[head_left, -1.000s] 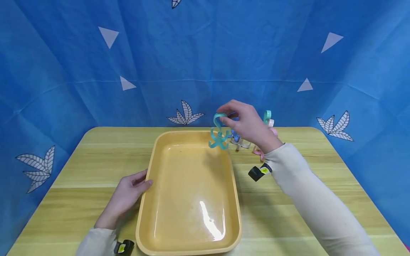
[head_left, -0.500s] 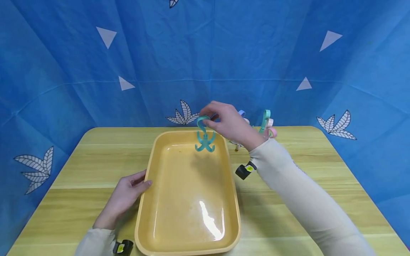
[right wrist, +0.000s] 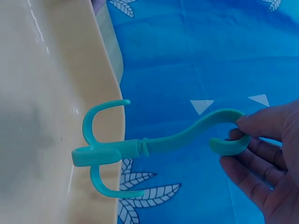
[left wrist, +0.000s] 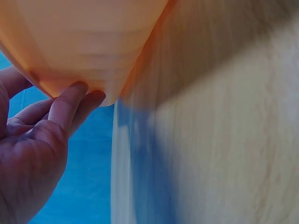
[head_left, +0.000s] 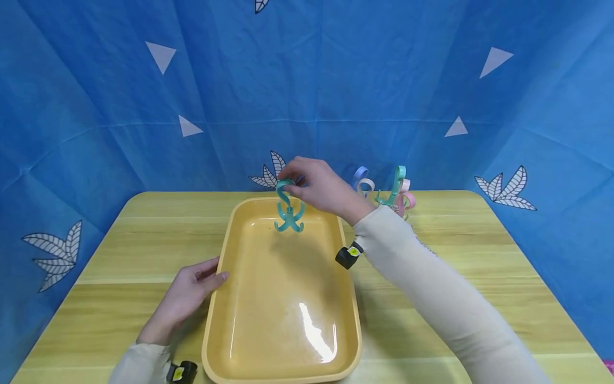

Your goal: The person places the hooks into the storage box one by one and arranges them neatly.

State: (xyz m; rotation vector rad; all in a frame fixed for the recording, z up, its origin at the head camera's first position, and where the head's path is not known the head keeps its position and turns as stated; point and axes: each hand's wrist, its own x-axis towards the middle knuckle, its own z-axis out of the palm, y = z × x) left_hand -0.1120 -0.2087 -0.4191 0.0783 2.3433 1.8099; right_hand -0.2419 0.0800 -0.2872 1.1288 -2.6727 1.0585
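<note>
In the head view my right hand (head_left: 316,186) pinches the curved top of a teal multi-prong hanging hook (head_left: 289,213). Its prongs hang downward over the far end of a yellow plastic tray (head_left: 268,288). The right wrist view shows thumb and fingers around the curl of the hook (right wrist: 173,142). At the tray's left side, my left hand (head_left: 187,293) grips the rim, thumb on the inner side. From the left wrist camera, fingers of the left hand (left wrist: 60,112) press against the outer wall of the tray (left wrist: 93,51).
Several more hooks stand in a group beyond the tray's right side: a green hook (head_left: 398,184), a pink hook (head_left: 408,200), a white hook (head_left: 366,184) and a blue hook (head_left: 358,175). All is on a wooden table (head_left: 451,256) before a blue curtain (head_left: 364,80).
My right hand has carried the teal hook leftward, from the tray's far right corner to over its far end. The left hand stays on the rim.
</note>
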